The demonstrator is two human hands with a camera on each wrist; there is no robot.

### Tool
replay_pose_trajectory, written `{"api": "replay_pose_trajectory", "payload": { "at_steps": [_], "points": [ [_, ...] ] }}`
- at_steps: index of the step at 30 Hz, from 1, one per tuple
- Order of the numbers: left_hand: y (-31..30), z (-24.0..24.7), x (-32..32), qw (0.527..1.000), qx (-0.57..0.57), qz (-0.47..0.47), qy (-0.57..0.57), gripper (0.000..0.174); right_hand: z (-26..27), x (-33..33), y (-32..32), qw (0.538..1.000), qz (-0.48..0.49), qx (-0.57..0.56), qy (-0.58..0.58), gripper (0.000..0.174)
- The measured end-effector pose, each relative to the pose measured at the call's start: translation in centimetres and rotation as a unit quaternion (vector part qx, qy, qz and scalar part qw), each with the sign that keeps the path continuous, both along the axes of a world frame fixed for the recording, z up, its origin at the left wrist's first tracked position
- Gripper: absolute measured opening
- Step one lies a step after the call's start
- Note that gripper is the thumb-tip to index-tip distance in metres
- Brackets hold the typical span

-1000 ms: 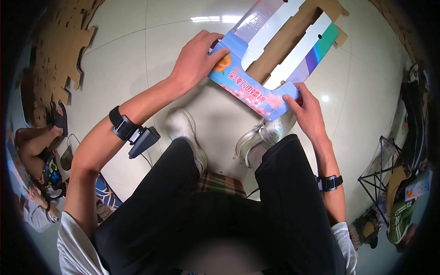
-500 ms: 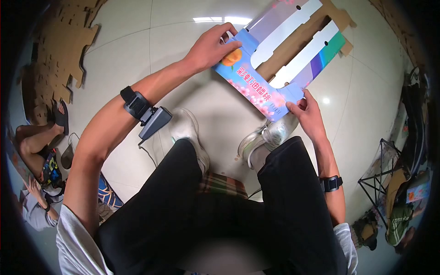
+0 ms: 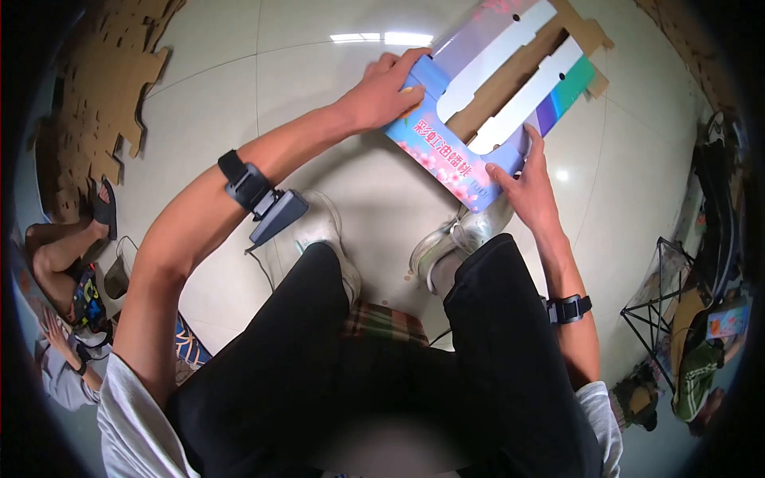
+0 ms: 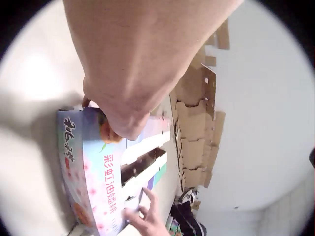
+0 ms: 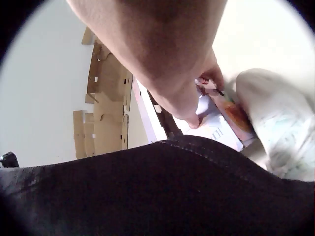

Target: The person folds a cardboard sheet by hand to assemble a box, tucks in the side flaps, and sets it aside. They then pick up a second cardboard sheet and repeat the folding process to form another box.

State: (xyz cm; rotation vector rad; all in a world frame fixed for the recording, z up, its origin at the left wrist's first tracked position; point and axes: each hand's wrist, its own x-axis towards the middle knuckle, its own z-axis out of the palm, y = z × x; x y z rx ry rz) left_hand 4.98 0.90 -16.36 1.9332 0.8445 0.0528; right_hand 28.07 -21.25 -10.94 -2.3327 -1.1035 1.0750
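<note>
A peach-printed carton (image 3: 438, 155), brown cardboard showing between its 2 white flaps, lies ahead of your 2 white shoes (image 3: 325, 231) over the tiled floor (image 3: 382, 231); your left hand (image 3: 382, 95) grips 1 near corner, your right hand (image 3: 530, 187) the other.

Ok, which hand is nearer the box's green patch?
Right: the right hand holds the box on the side with the green patch; the left hand holds the opposite side.

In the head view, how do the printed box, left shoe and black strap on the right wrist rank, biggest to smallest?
1. Printed box
2. Left shoe
3. Black strap
</note>
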Motion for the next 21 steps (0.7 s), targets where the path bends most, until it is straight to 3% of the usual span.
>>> {"api": "replay_pose_trajectory", "payload": {
  "at_steps": [3, 5, 8, 9, 18, 21],
  "points": [
    [-0.2, 2.6, -0.5, 0.955, 0.276, -0.109, -0.022, 0.067, 0.8, -0.2, 0.7, 1.000, 0.015, 0.003, 0.026, 0.094],
    [1.0, 3.4, 0.2, 0.884, 0.405, -0.217, -0.087, 0.062, 1.3, 0.0, 1.3, 0.999, 0.032, 0.023, 0.022, 0.091],
    [1.0, 2.7, 1.8, 0.862, 0.340, -0.376, -0.037, 0.038, 1.8, 0.4, 2.0, 0.998, 0.035, 0.025, 0.039, 0.088],
    [0.6, 3.1, 2.0, 0.870, 0.317, -0.378, -0.028, 0.027, 2.2, 0.2, 2.3, 0.999, 0.037, 0.024, 0.028, 0.087],
    [0.0, 2.2, -2.3, 0.899, 0.241, -0.338, -0.137, 0.027, 3.1, -0.5, 2.3, 0.995, 0.023, -0.009, 0.102, 0.082],
    [-0.7, 2.4, -4.3, 0.883, 0.182, -0.419, -0.108, 0.036, 3.3, -0.9, 2.1, 0.991, 0.024, -0.049, 0.122, 0.072]
  ]
}}
